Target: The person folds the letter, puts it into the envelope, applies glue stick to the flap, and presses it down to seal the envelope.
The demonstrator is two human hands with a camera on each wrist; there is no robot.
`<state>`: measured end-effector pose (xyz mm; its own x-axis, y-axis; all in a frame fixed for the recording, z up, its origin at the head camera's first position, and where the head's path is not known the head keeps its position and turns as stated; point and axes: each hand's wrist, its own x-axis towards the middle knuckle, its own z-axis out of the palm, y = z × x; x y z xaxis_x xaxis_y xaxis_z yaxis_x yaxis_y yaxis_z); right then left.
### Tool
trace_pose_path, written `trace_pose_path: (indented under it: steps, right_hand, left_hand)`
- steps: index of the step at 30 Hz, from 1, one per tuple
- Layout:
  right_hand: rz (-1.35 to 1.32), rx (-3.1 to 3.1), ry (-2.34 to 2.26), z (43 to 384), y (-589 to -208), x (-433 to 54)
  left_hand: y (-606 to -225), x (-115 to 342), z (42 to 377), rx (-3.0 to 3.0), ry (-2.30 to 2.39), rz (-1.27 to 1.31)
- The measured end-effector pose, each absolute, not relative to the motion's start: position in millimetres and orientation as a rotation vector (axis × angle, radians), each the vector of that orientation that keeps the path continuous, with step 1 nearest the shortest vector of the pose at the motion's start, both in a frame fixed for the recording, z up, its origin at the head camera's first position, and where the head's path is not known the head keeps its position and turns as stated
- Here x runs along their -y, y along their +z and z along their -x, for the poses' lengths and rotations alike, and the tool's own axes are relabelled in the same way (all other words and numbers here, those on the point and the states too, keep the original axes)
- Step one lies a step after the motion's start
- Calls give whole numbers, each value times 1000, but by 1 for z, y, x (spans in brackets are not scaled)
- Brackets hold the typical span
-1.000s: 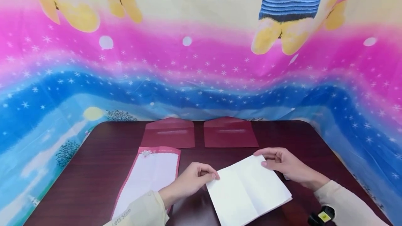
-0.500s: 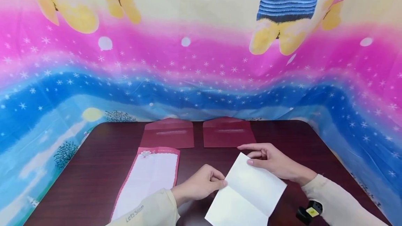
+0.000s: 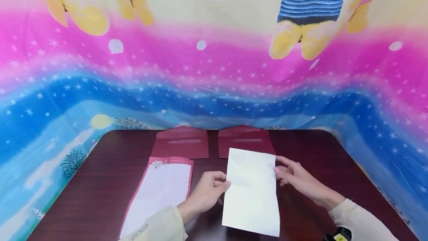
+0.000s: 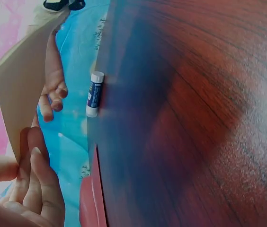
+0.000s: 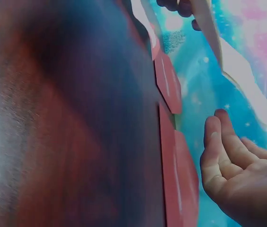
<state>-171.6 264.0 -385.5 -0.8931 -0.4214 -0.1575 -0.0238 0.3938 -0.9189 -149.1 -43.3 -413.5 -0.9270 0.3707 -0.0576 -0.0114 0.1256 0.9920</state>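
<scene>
A white sheet of paper with a crosswise crease is held up over the dark table in the head view. My left hand pinches its left edge between thumb and fingers. At the right edge, my right hand holds the paper near the upper corner, thumb in front. The right wrist view shows the sheet edge-on and bent at the crease, with the other fingers of that hand loosely curled below. Left of my hands lies a letter sheet with a red border and white flowers.
Two dark red envelopes, the left one and the right one, lie with flaps up at the table's back edge. A glue stick with a blue label is on the table. A printed curtain surrounds the table.
The white paper has turned from slanting to nearly upright in view and come up, its top now overlapping the right envelope. My right hand has shifted along to its right edge.
</scene>
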Motion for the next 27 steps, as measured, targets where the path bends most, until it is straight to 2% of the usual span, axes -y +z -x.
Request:
trace_pose_path:
  steps: [10, 19, 23, 27]
  right_hand:
    - [527, -2159, -1542, 149, -399, -256]
    - [525, -2176, -1676, 138, -406, -248]
    - [456, -2137, -1754, 136, -410, -248]
    - [275, -2052, -1811, 138, -414, -248]
  left_hand:
    - [-412, 44, 145, -2128, 1935, -253]
    - [-418, 39, 144, -2055, 1959, -233]
    - [-419, 36, 143, -1987, 1981, -244]
    - [-420, 34, 143, -1871, 2027, -238]
